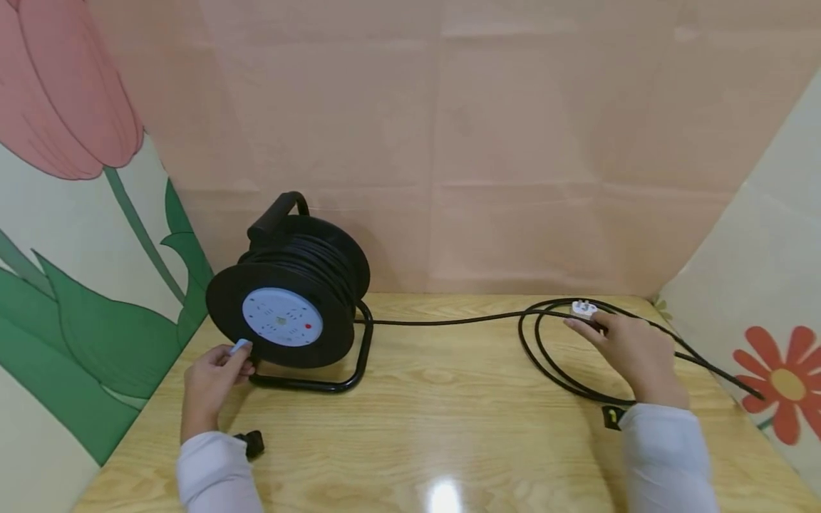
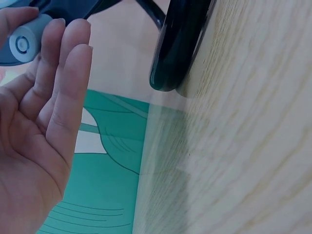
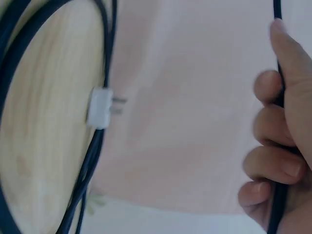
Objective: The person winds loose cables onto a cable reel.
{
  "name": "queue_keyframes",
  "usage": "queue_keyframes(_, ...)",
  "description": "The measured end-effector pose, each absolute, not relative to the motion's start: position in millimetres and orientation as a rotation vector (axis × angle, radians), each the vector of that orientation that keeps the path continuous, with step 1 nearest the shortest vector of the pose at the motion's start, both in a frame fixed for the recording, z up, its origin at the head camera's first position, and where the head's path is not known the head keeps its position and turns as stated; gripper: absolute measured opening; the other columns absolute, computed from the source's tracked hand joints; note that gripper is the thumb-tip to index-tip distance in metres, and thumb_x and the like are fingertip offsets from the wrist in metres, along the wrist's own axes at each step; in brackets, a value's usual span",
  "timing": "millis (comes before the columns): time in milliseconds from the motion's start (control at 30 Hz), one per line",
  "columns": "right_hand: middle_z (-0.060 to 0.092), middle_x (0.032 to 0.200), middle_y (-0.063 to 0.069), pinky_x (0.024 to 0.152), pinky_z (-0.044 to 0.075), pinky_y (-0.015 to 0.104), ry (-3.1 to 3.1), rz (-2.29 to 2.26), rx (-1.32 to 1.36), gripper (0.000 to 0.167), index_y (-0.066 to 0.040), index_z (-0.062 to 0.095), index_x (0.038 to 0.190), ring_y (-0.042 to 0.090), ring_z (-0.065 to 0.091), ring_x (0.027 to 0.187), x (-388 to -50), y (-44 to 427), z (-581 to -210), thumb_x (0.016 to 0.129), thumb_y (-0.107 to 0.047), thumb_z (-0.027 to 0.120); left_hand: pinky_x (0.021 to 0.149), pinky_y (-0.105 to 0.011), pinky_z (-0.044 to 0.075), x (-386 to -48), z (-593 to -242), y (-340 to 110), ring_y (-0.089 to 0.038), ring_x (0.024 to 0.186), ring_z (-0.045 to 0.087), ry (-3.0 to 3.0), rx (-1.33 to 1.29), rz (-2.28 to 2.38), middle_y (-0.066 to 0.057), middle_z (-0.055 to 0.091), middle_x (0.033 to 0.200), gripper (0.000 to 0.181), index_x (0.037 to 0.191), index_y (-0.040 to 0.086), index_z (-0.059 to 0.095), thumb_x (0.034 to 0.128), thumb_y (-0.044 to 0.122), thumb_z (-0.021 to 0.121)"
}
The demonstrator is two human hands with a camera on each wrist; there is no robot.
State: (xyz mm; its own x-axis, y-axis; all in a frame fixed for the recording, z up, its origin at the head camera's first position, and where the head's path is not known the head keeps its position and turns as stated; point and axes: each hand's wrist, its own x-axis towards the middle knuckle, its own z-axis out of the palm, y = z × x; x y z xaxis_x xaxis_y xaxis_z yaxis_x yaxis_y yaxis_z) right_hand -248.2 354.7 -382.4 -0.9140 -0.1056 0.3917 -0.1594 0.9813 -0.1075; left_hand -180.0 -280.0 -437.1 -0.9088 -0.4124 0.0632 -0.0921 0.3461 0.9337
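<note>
A black cable reel (image 1: 295, 278) stands on a tubular frame at the left of the table, its pale socket panel (image 1: 282, 317) facing forward. Thumb and fingers of my left hand (image 1: 213, 381) pinch the light blue crank knob (image 2: 28, 39) at the reel's lower front rim. From the reel, a black cable (image 1: 442, 323) runs right to my right hand (image 1: 644, 356), whose fingers curl round it, as the right wrist view shows. A white plug (image 1: 584, 309) with metal pins lies by the loose loops, just beyond the right fingers.
A small black object (image 1: 254, 443) lies beside my left wrist. Near the right sleeve is a black tag (image 1: 613, 417) with a yellow mark. Cable loops spread at the table's right, reaching the flower-painted side wall (image 1: 785, 385). A pinkish backdrop (image 1: 513, 178) closes off the rear.
</note>
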Motion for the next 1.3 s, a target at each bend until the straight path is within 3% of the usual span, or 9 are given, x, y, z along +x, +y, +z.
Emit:
queue_keyframes(200,0.036,0.044,-0.004,0.041,0.014,0.032,-2.665,0.160,0.071,0.062,-0.014,0.077,0.100,0.020,0.033,0.041,-250.9,378.2,-391.0,0.088,-0.071,0.059,0.071,-0.030,0.059,-177.7,-437.0,-278.0,-0.014,0.073,0.070,-2.298,0.476,-1.593,-0.005,0.071,0.080,0.048,0.102,-0.007,0.068,0.0948,0.041,0.068)
queue_keyframes(500,0.050,0.051,-0.001,0.037,0.024,0.038,-2.708,0.259,-0.064,0.063,-0.014,0.073,0.098,0.022,0.043,0.046,-248.5,385.9,-395.7,0.089,-0.073,0.055,0.067,-0.026,0.059,-176.9,-435.8,-275.3,-0.008,0.066,0.068,-2.177,0.513,-1.605,-0.003,0.072,0.080,0.044,0.099,-0.007,0.068,0.0933,0.037,0.072)
queue_keyframes(633,0.068,0.077,0.011,0.042,0.037,0.042,-2.768,0.354,0.074,0.061,-0.007,0.071,0.113,0.026,0.058,0.059,-254.4,383.9,-398.4,0.098,-0.062,0.051,0.065,-0.021,0.057,-176.2,-433.1,-276.8,-0.009,0.066,0.069,-2.142,0.552,-1.603,0.000,0.072,0.078,0.046,0.096,-0.004,0.068,0.0918,0.041,0.073)
queue_keyframes(733,0.071,0.096,0.019,0.050,0.045,0.045,-2.773,0.400,0.178,0.056,-0.001,0.067,0.120,0.031,0.065,0.070,-258.2,381.8,-401.1,0.103,-0.051,0.050,0.068,-0.016,0.053,-174.6,-428.5,-276.2,-0.011,0.069,0.070,-2.128,0.586,-1.597,0.001,0.073,0.076,0.047,0.095,-0.001,0.069,0.0903,0.046,0.073)
queue_keyframes(867,0.069,0.079,0.007,0.045,0.039,0.041,-2.760,0.389,0.140,0.058,-0.006,0.068,0.122,0.026,0.059,0.062,-256.8,377.8,-401.4,0.101,-0.057,0.049,0.070,-0.015,0.052,-174.6,-421.2,-274.1,-0.011,0.070,0.071,-2.033,0.627,-1.650,-0.001,0.074,0.078,0.047,0.094,0.002,0.070,0.0868,0.049,0.076)
queue_keyframes(1000,0.056,0.062,-0.006,0.040,0.028,0.035,-2.764,0.371,0.061,0.061,-0.015,0.069,0.122,0.019,0.047,0.053,-251.9,372.6,-399.7,0.096,-0.067,0.049,0.067,-0.017,0.055,-177.0,-415.9,-273.0,-0.011,0.066,0.071,-1.832,0.620,-1.786,-0.003,0.074,0.078,0.044,0.094,0.001,0.068,0.0822,0.040,0.083)
queue_keyframes(1300,0.053,0.064,-0.003,0.040,0.025,0.034,-2.807,0.382,0.139,0.058,-0.015,0.069,0.118,0.018,0.041,0.050,-253.5,363.0,-396.5,0.097,-0.065,0.048,0.067,-0.022,0.057,-178.0,-406.4,-267.5,-0.012,0.067,0.072,-1.510,0.564,-1.927,-0.003,0.075,0.078,0.034,0.093,-0.001,0.070,0.0832,0.029,0.084)
